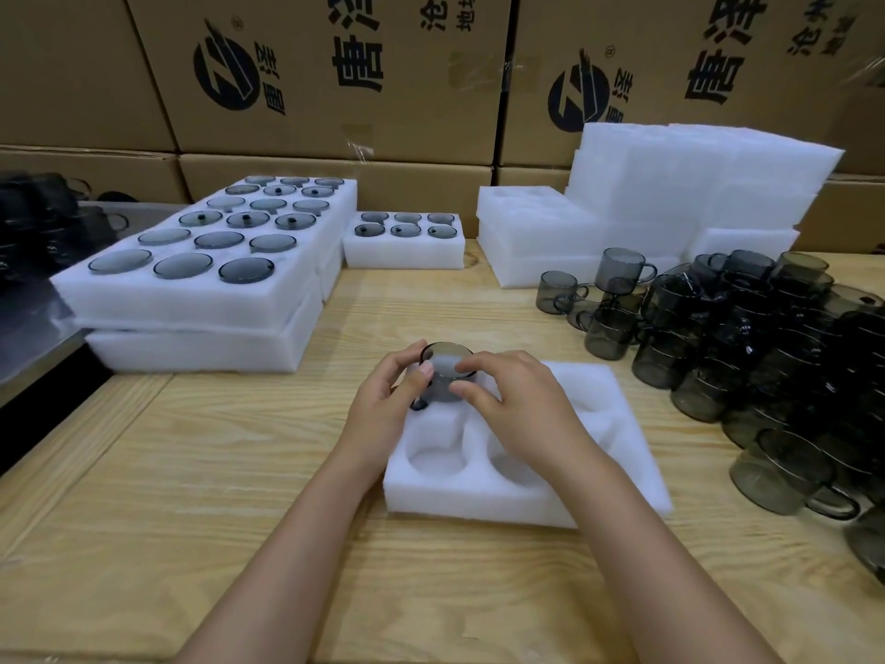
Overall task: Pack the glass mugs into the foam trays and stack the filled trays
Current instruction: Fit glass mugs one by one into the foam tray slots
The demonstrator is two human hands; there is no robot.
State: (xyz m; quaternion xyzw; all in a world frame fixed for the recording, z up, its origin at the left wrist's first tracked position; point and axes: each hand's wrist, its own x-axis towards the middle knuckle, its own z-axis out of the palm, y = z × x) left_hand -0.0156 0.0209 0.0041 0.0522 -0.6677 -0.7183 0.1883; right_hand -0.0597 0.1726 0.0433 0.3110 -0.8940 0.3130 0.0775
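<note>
My left hand, right hand grip 1 mug at 11 o'clock pocket of foam tray; other pockets empty. Filled trays stacked 10 o'clock; mug pile 3 o'clock unpacked.

Pale wood-plank worktop, grain running left to right. Behind it, stacked brown cardboard boxes fill the backdrop, with black logos and Chinese characters printed sideways and clear tape on some faces. Grey metal surface at the worktop's left edge. Light even, soft.
</note>
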